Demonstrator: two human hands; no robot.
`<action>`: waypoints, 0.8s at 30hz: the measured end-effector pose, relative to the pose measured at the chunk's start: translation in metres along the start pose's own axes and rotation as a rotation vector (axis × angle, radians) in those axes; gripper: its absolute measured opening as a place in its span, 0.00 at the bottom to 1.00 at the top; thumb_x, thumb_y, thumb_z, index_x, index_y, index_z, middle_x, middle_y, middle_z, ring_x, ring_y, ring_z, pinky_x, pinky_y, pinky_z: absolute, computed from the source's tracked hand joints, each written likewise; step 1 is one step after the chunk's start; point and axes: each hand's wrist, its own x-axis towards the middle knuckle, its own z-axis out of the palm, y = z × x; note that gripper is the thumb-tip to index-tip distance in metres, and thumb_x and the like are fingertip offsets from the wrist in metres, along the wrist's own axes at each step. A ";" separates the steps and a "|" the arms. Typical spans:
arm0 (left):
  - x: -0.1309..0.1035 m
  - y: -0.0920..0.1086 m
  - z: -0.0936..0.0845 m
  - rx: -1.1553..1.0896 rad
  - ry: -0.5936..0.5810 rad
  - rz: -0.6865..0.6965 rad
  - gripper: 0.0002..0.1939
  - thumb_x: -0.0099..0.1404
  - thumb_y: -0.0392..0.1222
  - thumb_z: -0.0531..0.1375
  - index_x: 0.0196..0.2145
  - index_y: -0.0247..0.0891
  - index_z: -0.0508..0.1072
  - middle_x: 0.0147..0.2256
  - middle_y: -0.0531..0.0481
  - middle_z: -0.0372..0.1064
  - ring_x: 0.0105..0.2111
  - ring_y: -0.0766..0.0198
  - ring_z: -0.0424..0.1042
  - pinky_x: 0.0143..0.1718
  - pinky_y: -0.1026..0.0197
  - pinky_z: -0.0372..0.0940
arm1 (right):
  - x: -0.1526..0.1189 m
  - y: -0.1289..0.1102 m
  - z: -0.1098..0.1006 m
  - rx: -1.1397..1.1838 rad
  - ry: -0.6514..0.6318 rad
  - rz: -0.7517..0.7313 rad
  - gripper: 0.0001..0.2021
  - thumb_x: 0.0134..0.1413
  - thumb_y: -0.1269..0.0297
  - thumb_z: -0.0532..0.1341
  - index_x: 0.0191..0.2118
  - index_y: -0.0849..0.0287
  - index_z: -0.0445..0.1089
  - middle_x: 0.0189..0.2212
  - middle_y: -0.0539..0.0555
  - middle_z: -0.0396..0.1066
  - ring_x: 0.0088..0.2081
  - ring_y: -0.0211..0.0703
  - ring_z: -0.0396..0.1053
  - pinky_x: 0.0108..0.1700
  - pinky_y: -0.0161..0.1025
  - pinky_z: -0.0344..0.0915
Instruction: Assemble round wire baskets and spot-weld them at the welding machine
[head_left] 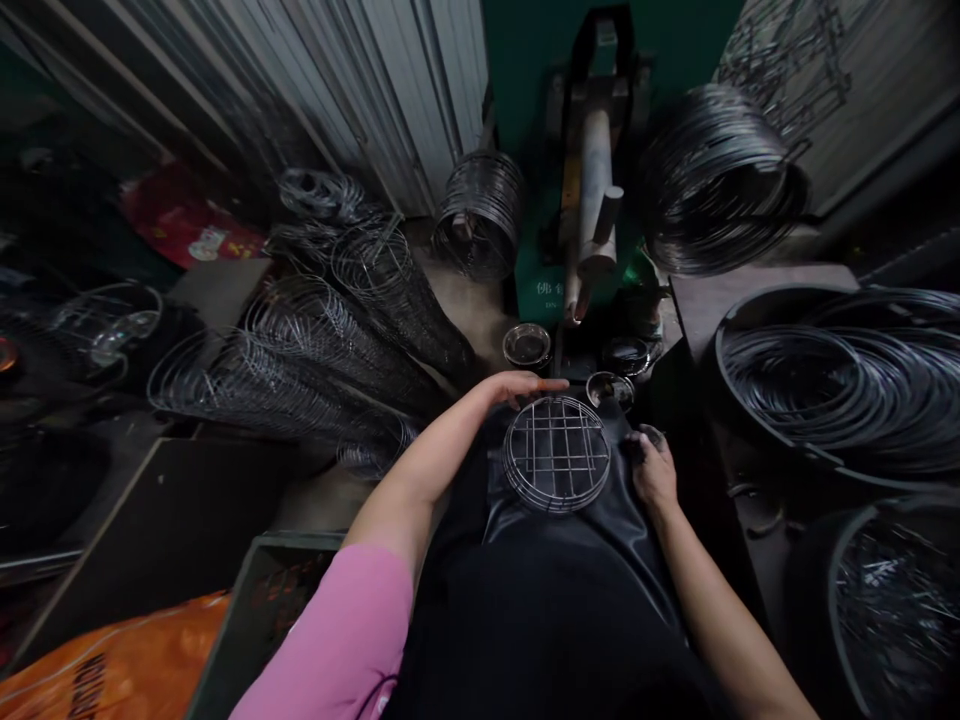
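Several round wire grids (559,455) lie stacked on the black apron (555,535) over my lap. At the stack's upper left edge is my left hand (525,387), its index finger stretched out to the right and the others curled down near the rim; nothing is seen held in it. My right hand (651,465) is at the right side of the apron, apart from the grids, with its fingers curled together. Whatever it grips, if anything, is too dark to make out. Small round dishes (526,345) sit just beyond my hands.
A green machine (541,285) with a metal arm (596,190) stands ahead. Wire coils (795,370) fill a round tub at right, above a bin of wire pieces (892,600). Stacked wire rings (307,350) lie at left, over a green crate (255,580).
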 end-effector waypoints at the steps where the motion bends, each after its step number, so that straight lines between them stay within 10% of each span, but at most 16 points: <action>1: 0.005 0.004 0.001 0.043 -0.088 -0.040 0.31 0.47 0.68 0.59 0.37 0.39 0.75 0.34 0.47 0.74 0.34 0.57 0.71 0.32 0.58 0.65 | 0.003 0.000 -0.003 0.148 0.058 0.077 0.12 0.42 0.61 0.61 0.35 0.55 0.63 0.26 0.46 0.65 0.30 0.38 0.66 0.37 0.39 0.66; 6: 0.008 0.016 0.003 0.201 -0.231 -0.064 0.25 0.45 0.61 0.63 0.36 0.41 0.74 0.30 0.50 0.72 0.33 0.59 0.70 0.30 0.61 0.65 | 0.008 -0.011 -0.011 0.561 0.090 0.434 0.08 0.37 0.73 0.59 0.29 0.58 0.62 0.21 0.46 0.62 0.22 0.32 0.62 0.20 0.27 0.58; 12: -0.023 0.017 0.012 0.195 -0.261 0.056 0.21 0.40 0.52 0.67 0.30 0.36 0.74 0.26 0.50 0.72 0.26 0.61 0.71 0.25 0.62 0.64 | -0.001 -0.032 -0.010 0.714 -0.048 0.436 0.07 0.39 0.72 0.59 0.27 0.58 0.60 0.20 0.44 0.60 0.22 0.32 0.62 0.21 0.29 0.61; 19: -0.087 0.012 0.018 0.399 0.084 0.375 0.28 0.38 0.54 0.68 0.36 0.36 0.74 0.32 0.51 0.72 0.34 0.60 0.70 0.35 0.62 0.64 | -0.011 -0.062 -0.006 0.730 -0.127 0.309 0.09 0.37 0.72 0.62 0.26 0.59 0.59 0.18 0.42 0.56 0.19 0.29 0.58 0.20 0.29 0.58; 24: -0.129 0.002 0.029 0.434 0.321 0.552 0.37 0.38 0.51 0.69 0.46 0.36 0.69 0.42 0.47 0.68 0.43 0.56 0.68 0.46 0.57 0.63 | -0.025 -0.062 0.000 0.354 0.076 0.069 0.11 0.37 0.64 0.64 0.31 0.58 0.65 0.21 0.43 0.63 0.14 0.26 0.49 0.16 0.28 0.49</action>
